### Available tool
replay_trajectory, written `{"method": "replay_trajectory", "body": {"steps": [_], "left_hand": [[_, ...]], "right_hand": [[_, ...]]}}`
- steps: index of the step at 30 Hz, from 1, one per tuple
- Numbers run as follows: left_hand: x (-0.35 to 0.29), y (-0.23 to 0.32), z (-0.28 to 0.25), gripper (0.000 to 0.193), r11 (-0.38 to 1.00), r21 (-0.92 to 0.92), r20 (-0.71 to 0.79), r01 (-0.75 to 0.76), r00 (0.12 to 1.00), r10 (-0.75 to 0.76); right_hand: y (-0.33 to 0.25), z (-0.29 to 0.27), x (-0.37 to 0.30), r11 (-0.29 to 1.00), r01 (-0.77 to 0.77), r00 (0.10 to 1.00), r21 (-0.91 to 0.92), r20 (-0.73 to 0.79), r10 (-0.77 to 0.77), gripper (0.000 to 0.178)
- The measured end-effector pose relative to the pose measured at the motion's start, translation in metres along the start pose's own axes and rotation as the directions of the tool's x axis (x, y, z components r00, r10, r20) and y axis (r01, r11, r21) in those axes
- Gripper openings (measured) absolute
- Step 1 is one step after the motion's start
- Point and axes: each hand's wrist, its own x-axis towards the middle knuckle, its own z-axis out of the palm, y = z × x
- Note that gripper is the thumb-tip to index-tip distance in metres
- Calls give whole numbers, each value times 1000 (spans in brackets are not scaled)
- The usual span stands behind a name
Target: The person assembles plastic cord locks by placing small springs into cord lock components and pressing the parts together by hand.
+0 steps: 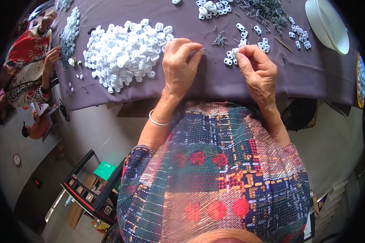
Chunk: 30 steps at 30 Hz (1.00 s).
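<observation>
My left hand (179, 62), with a bracelet on its wrist, pinches a small thin grey piece at its fingertips, apparently one of the spring-like pieces. Over the table, my right hand (258, 69) has thumb and forefinger pressed together. What they hold, if anything, is too small to make out. Beside its fingertips lie small white plastic pieces with two holes (228, 61). Between and beyond the hands is a little group of grey spring-like pieces (220, 40). A large heap of white plastic pieces (123, 56) lies left of my left hand.
The cloth-covered table (215, 83) also bears a dark pile of grey spring-like pieces (269, 12), more two-holed white pieces (213, 8), a thin brown stick (284, 44) and a white basin (327, 26). At the left, another person (30, 60) reaches toward smaller piles (70, 32).
</observation>
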Motion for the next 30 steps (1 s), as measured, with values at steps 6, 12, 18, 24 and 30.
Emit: {"method": "replay_trajectory", "body": {"steps": [6,12,18,24,30], "left_hand": [[-11,-4,-9,17,976,-87,-46,198,978,-203],[0,1,-8,15,992,74,14,103,994,-104],[5,2,-4,16,994,106,55,-2,999,-4],[12,5,4,16,984,155,63,-82,995,72],[1,2,3,19,994,94,-40,-50,998,54]], "right_hand": [[3,5,-5,999,39,999,-33,-32,-40,7],[3,8,-9,997,49,999,-57,2,-49,7],[2,7,-11,997,37,996,-75,84,-30,7],[2,8,-8,996,55,996,-66,74,-50,7],[2,6,-7,994,64,996,-89,69,-58,6]]}}
